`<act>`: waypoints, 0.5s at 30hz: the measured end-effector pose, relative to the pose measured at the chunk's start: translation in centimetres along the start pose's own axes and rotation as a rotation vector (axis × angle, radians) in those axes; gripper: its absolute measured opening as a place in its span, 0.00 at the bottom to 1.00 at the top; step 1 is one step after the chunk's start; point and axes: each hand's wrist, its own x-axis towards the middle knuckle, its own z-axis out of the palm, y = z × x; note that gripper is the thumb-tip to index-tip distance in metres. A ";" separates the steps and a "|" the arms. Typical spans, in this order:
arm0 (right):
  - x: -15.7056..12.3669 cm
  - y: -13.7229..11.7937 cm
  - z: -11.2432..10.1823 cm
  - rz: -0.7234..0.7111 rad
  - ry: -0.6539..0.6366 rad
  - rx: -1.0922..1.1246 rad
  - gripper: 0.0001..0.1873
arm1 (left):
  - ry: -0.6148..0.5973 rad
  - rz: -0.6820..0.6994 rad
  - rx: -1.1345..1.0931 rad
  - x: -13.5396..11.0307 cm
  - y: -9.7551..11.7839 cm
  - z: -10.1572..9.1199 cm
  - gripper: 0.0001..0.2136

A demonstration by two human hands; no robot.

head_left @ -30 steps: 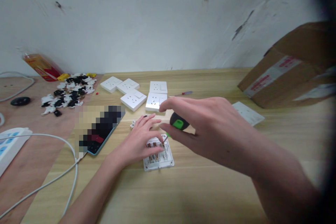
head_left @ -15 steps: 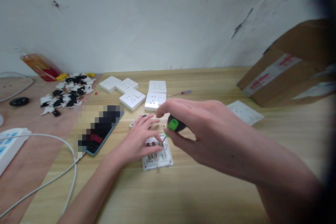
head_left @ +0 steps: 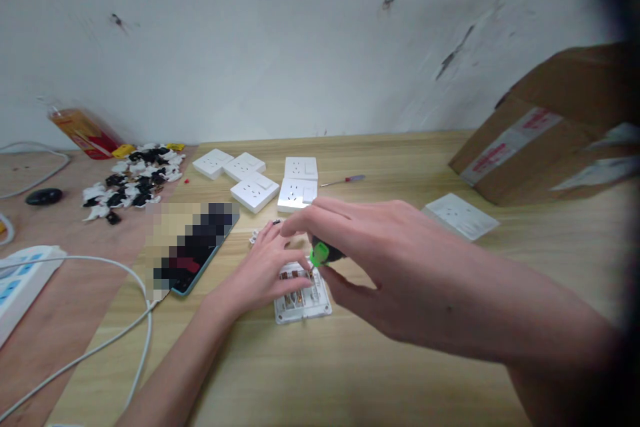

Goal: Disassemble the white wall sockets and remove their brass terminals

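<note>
A white wall socket (head_left: 306,305) lies back side up on the wooden table (head_left: 350,373), its brass terminals showing. My left hand (head_left: 265,270) lies flat on its left part, fingers stretched out, pressing it down. My right hand (head_left: 370,250) is closed round a black and green screwdriver (head_left: 323,253), whose tip points down into the socket's terminals.
Several white sockets (head_left: 255,190) lie face up behind my hands, with a small red screwdriver (head_left: 345,181) beside them. A phone (head_left: 193,247) with a white cable (head_left: 100,340) lies left. A pile of black and white parts (head_left: 133,180), a power strip (head_left: 20,280), a loose faceplate (head_left: 460,215) and a cardboard box (head_left: 545,133) surround the area.
My right hand has come lower and to the left with the screwdriver, nearer the socket. The left hand stays on the socket.
</note>
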 end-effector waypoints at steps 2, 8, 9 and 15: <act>0.1 0.2 -0.1 -0.012 0.002 0.014 0.15 | -0.004 0.005 0.002 0.0 0.0 0.0 0.07; 0.4 0.5 0.7 0.010 0.053 0.019 0.15 | -0.024 0.024 0.018 0.1 0.1 -0.5 0.08; 0.4 0.5 0.7 0.014 0.055 0.014 0.15 | -0.024 0.023 0.022 0.1 0.1 -0.5 0.07; 0.3 0.9 0.8 0.085 0.097 -0.027 0.13 | -0.074 0.015 0.041 0.3 0.3 -0.4 0.08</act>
